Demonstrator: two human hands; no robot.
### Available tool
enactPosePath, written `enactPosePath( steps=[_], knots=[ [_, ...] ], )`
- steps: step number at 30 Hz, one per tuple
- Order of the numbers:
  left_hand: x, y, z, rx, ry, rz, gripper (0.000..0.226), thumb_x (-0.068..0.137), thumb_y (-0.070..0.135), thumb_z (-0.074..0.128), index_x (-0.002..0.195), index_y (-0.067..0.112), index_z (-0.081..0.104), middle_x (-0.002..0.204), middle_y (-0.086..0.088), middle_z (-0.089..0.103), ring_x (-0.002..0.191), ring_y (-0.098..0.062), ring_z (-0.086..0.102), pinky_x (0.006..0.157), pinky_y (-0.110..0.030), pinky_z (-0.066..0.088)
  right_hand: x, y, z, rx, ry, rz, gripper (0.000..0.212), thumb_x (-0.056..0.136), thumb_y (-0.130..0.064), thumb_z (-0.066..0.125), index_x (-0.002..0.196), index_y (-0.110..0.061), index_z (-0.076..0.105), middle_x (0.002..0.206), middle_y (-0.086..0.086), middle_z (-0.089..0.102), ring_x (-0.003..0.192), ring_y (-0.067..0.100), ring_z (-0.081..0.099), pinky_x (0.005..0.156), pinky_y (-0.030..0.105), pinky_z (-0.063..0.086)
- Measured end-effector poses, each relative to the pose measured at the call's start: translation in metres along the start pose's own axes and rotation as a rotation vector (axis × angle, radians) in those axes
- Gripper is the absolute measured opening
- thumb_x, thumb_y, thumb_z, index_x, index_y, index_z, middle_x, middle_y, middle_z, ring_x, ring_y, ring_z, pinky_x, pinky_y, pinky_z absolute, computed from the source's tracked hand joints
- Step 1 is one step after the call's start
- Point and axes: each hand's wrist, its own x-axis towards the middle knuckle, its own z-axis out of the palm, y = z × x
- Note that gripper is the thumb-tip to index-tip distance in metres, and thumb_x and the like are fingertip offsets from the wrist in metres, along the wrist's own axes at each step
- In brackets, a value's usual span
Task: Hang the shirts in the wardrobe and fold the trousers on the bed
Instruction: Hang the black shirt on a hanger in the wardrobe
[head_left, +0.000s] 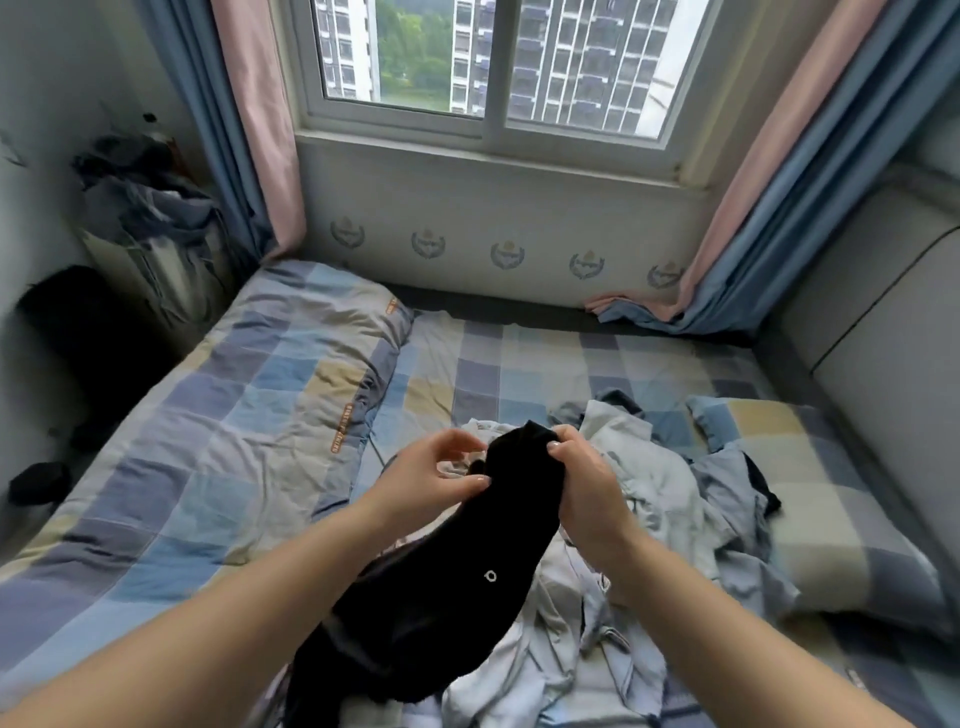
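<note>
Nearest the head camera, both forearms reached out, my left hand (441, 480) pinching and my right hand (582, 486) gripping the top edge of a black garment (457, 587) lifted above the bed (197, 467). Beneath it a pile of pale clothes (623, 545) lay unsorted, with no wardrobe visible, so I judged the task barely begun.

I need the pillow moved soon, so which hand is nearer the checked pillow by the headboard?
Right. The right hand grips the black garment just beside the pillow; the left hand is farther away, across the garment.
</note>
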Motion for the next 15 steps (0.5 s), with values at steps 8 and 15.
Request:
enactPosePath(
  steps=[8, 15],
  knots=[
    [0.004, 0.016, 0.022, 0.313, -0.343, 0.318, 0.012, 0.084, 0.017, 0.071, 0.094, 0.016, 0.066, 0.121, -0.001, 0.059, 0.118, -0.015, 0.050, 0.106, -0.036, 0.037, -0.045, -0.050, -0.011, 0.239, 0.065, -0.128, 0.014, 0.084, -0.012, 0.041, 0.076, -0.013, 0.053, 0.067, 0.002, 0.055, 0.061, 0.012, 0.057, 0.055, 0.024, 0.048],
    [-0.003, 0.043, 0.040, 0.337, -0.659, 0.606, 0.050, 0.084, 0.012, 0.070, 0.131, 0.010, 0.053, 0.141, 0.002, 0.043, 0.132, -0.008, 0.037, 0.111, -0.018, 0.026, -0.093, -0.075, 0.005, 0.421, 0.220, -0.248, 0.021, 0.074, -0.018, 0.043, 0.063, -0.017, 0.061, 0.059, 0.000, 0.056, 0.056, 0.012, 0.057, 0.068, 0.030, 0.048]
  ],
)
